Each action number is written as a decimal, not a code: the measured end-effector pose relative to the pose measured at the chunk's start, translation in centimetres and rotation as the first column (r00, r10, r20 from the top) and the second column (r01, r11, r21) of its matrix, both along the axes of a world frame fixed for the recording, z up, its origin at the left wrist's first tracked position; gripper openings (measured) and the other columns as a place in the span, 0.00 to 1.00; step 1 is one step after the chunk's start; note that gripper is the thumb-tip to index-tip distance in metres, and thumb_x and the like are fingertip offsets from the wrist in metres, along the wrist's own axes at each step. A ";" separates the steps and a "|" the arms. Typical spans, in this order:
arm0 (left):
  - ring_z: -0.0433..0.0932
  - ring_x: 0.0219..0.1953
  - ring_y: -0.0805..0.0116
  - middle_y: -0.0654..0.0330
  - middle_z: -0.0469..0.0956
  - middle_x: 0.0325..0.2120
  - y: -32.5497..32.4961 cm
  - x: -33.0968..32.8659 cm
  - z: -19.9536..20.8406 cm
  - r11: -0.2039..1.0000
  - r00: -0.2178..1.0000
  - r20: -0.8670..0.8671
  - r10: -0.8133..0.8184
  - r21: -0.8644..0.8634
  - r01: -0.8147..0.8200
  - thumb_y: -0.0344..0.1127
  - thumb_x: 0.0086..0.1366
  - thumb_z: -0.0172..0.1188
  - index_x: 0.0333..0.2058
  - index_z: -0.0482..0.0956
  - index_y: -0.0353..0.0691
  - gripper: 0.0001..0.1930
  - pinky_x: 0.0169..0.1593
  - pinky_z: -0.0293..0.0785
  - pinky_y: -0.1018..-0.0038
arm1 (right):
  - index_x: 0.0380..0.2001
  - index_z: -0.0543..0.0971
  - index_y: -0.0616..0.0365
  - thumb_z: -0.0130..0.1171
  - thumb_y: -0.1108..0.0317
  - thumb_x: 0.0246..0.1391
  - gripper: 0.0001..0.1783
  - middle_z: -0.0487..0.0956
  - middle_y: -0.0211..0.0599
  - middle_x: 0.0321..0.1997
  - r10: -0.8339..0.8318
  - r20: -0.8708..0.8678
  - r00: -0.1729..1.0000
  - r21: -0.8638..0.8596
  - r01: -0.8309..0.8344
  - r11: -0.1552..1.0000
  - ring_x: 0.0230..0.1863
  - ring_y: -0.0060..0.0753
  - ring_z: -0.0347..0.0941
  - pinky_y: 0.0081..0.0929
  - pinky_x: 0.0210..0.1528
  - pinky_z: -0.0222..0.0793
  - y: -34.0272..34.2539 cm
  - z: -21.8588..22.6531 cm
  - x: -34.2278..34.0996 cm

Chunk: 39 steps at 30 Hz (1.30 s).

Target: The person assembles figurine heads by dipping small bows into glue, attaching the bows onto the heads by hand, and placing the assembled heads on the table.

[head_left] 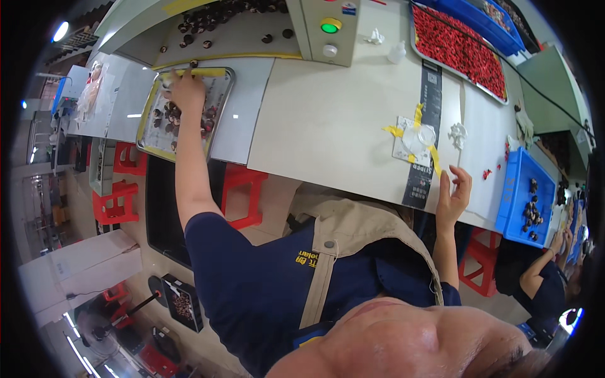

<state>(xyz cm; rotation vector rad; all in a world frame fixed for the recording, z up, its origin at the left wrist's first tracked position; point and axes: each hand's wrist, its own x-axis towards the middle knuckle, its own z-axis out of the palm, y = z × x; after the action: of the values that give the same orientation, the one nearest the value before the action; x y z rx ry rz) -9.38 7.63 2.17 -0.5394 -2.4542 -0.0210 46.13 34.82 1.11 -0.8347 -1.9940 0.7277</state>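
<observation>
My left hand (187,92) reaches over the far end of a metal tray (222,110), its slightly blurred fingers apart. In the tray lie several small, roundish dark brown pieces with pale patches (169,118), partly under my hand and wrist. One similar piece (193,63) sits just beyond the fingertips at the machine's opening. At the table's near edge on the right, my right hand (452,195) is loosely curled, thumb and fingers apart, holding nothing I can see. Close by is a clear round piece (421,135) on a white square, fixed with yellow tape (435,159).
Above the tray stands a machine housing (328,47) with a green button (330,26); more dark pieces (217,16) lie inside. At far right are a tray of red pieces (457,47) and a blue bin (509,195). Red stools (242,195) stand below; another person (542,277) works at right.
</observation>
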 end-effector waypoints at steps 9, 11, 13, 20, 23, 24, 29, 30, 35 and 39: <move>0.72 0.48 0.47 0.51 0.75 0.44 6.0 -8.7 -2.3 0.968 0.922 0.299 0.245 -0.029 -0.248 0.40 0.59 0.54 0.43 0.75 0.43 0.15 0.48 0.72 0.59 | 0.35 0.76 0.62 0.57 0.78 0.51 0.06 0.74 0.38 0.37 -0.108 0.034 0.994 0.047 0.106 0.993 0.35 0.29 0.67 0.22 0.36 0.61 0.4 -2.0 0.3; 0.73 0.47 0.50 0.54 0.76 0.43 6.1 -9.1 -2.0 0.961 0.910 0.318 0.267 -0.160 -0.226 0.36 0.61 0.52 0.43 0.76 0.43 0.13 0.46 0.73 0.60 | 0.35 0.76 0.62 0.57 0.78 0.51 0.06 0.73 0.36 0.37 -0.125 0.073 0.989 0.026 0.123 0.992 0.33 0.26 0.65 0.19 0.34 0.61 0.6 -2.6 0.4; 0.74 0.47 0.49 0.53 0.76 0.43 4.9 -10.8 -2.5 0.963 0.908 0.337 0.249 -0.187 -0.195 0.35 0.60 0.53 0.44 0.76 0.43 0.13 0.45 0.74 0.60 | 0.35 0.76 0.63 0.57 0.78 0.51 0.06 0.72 0.34 0.37 -0.112 0.045 0.993 -0.093 0.116 0.989 0.30 0.21 0.62 0.15 0.32 0.60 0.5 -2.6 0.1; 0.70 0.47 0.42 0.43 0.73 0.45 8.7 -10.7 -4.6 0.840 0.964 0.048 -0.261 0.503 0.203 0.39 0.55 0.59 0.51 0.69 0.39 0.25 0.49 0.67 0.56 | 0.35 0.76 0.63 0.56 0.78 0.53 0.06 0.71 0.32 0.37 -0.104 0.074 0.992 -0.103 0.111 0.988 0.27 0.17 0.60 0.14 0.28 0.58 0.8 -2.9 0.1; 0.64 0.53 0.39 0.38 0.68 0.48 13.2 -14.0 -7.2 0.717 0.896 -0.023 -0.444 0.591 0.370 0.48 0.53 0.63 0.59 0.56 0.36 0.40 0.56 0.60 0.54 | 0.35 0.76 0.63 0.56 0.77 0.53 0.06 0.71 0.31 0.36 -0.096 0.093 0.991 -0.105 0.105 0.989 0.26 0.16 0.60 0.13 0.27 0.57 0.8 -2.9 -0.6; 0.64 0.53 0.39 0.38 0.68 0.48 14.3 -14.5 -8.1 0.716 0.899 -0.024 -0.437 0.596 0.363 0.48 0.53 0.63 0.59 0.56 0.36 0.40 0.56 0.60 0.54 | 0.35 0.76 0.63 0.56 0.77 0.53 0.06 0.71 0.31 0.36 -0.088 0.094 0.992 -0.098 0.097 0.990 0.26 0.16 0.60 0.13 0.27 0.57 0.7 -2.7 -0.7; 0.59 0.57 0.40 0.40 0.52 0.59 20.1 1.0 -3.6 0.748 0.882 0.277 -0.382 0.653 0.120 0.60 0.47 0.63 0.62 0.55 0.45 0.48 0.59 0.53 0.52 | 0.35 0.76 0.63 0.56 0.77 0.53 0.05 0.71 0.30 0.35 -0.154 0.117 0.981 -0.097 0.166 0.981 0.26 0.15 0.60 0.13 0.26 0.57 0.6 -2.7 -0.1; 0.59 0.57 0.40 0.41 0.51 0.60 19.7 3.0 -4.0 0.804 0.876 0.256 -0.409 0.554 0.214 0.60 0.46 0.63 0.62 0.55 0.48 0.47 0.58 0.53 0.51 | 0.35 0.76 0.62 0.56 0.76 0.53 0.05 0.71 0.30 0.35 -0.138 0.109 0.984 -0.113 0.151 0.982 0.26 0.15 0.60 0.13 0.26 0.57 0.6 -2.7 -0.4; 0.65 0.53 0.45 0.45 0.59 0.55 23.1 3.3 -3.6 0.877 0.849 0.259 -0.461 0.283 0.389 0.59 0.50 0.59 0.59 0.60 0.49 0.40 0.53 0.62 0.55 | 0.34 0.76 0.62 0.56 0.77 0.53 0.05 0.71 0.29 0.34 -0.131 0.116 0.985 -0.130 0.146 0.981 0.26 0.15 0.61 0.13 0.26 0.57 0.7 -3.1 -0.4; 0.72 0.47 0.47 0.49 0.72 0.46 28.5 -2.3 -3.4 0.851 0.763 0.408 -0.502 0.391 0.351 0.59 0.56 0.52 0.49 0.72 0.44 0.29 0.45 0.72 0.55 | 0.33 0.77 0.61 0.57 0.77 0.53 0.04 0.71 0.28 0.33 -0.132 0.136 0.982 -0.119 0.149 0.982 0.26 0.15 0.61 0.12 0.27 0.58 0.6 -2.8 -1.0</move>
<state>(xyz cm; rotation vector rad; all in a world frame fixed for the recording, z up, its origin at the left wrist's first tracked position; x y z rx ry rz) -11.63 36.14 -1.24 -1.0644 -2.6740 -0.8026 45.09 35.46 -1.72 -1.1129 -1.9919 0.7430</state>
